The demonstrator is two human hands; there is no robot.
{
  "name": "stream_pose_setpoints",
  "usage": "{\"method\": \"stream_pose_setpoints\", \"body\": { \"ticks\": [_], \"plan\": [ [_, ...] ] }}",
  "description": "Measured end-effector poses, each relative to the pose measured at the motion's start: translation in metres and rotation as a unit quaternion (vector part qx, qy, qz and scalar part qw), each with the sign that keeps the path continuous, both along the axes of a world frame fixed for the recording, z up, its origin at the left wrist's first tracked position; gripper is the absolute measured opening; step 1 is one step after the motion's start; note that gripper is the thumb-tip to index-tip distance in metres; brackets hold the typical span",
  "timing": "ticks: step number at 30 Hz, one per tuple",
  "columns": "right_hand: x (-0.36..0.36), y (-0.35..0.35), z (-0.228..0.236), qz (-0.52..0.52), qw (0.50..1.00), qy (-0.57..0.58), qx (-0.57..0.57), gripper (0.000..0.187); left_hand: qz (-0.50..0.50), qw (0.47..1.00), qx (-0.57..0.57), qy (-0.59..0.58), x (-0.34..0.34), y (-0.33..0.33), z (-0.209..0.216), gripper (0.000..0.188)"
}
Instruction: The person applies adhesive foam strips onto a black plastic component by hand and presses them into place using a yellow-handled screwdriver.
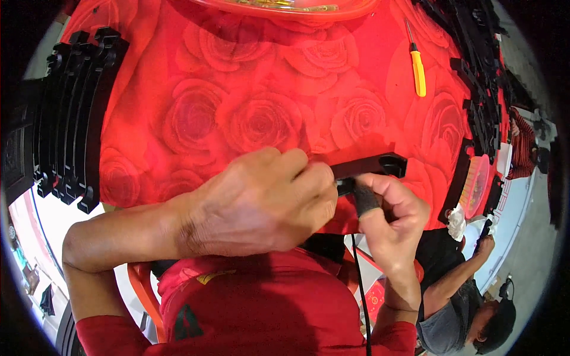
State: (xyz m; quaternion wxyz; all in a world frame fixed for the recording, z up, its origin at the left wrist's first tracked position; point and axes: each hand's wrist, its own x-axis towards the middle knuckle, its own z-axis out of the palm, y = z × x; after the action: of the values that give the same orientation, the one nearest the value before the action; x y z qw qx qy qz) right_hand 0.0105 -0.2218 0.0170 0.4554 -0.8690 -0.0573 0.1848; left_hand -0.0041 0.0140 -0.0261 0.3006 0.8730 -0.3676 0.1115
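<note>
Both hands grip one long black plastic-looking part [369,165] above the near edge of the red rose-patterned cloth. My left hand [270,199] is closed around its left portion, knuckles up, hiding most of that side. My right hand [395,213] pinches the part from below, close to its notched right end. A dark sleeve [366,199] covers a digit of this hand. What lies between the right fingertips and the underside of the part is too covered to make out.
Several similar black parts [89,118] lie side by side at the left edge. A yellow-handled screwdriver [418,74] rests at the far right, near a pile of black parts [484,77]. A red tray [350,10] stands at the back. A co-worker [454,308] sits at right.
</note>
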Motion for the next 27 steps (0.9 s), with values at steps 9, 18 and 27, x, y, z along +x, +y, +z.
{"method": "stream_pose_setpoints", "body": {
  "ticks": [9,18,27],
  "plan": [
    [0.01,-0.015,-0.001,-0.027,0.977,0.164,0.134,0.026,0.01,1.0,0.013,0.008,-0.002,-0.003,-0.001,0.033],
    [0.007,-0.023,-0.016,0.059,0.995,0.012,0.085,0.03,0.011,0.998,0.055,0.044,-0.003,-0.003,0.004,0.042],
    [0.025,-0.028,0.008,0.098,0.969,-0.22,-0.051,0.028,0.02,0.997,0.058,0.047,-0.005,-0.005,0.008,0.04]
  ]
}}
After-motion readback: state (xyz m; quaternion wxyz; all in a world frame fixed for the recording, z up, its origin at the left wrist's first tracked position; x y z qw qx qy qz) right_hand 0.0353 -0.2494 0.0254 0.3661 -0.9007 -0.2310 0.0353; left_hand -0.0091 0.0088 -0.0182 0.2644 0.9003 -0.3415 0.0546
